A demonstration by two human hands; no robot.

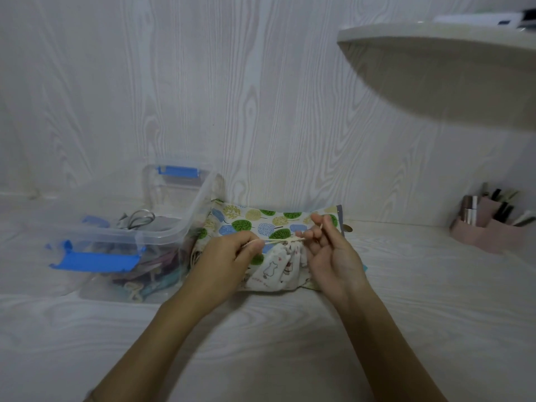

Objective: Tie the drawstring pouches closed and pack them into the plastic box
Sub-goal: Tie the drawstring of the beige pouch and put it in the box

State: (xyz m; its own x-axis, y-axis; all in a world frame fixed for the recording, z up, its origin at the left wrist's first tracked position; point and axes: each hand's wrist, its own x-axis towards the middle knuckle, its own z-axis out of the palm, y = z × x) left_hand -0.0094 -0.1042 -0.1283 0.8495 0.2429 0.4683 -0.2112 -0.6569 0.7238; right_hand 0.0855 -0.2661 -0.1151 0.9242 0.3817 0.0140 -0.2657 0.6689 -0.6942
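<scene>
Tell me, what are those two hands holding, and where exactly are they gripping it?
Each hand pinches one end of the cream drawstring of the small white printed pouch: left hand the left end, right hand the right, stretched across the gathered mouth.

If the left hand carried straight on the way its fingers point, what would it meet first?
The left hand points right along the drawstring, so it would probably first meet the gathered neck of the white pouch, then the right hand. Depth is unclear.

Count: one clear plastic box with blue latches [174, 227]; two drawstring pouches outside it, one tree-print fabric [261, 220], one white cartoon-print fabric [275, 268]; one pink desk organiser [487, 233]; two hands.
</scene>
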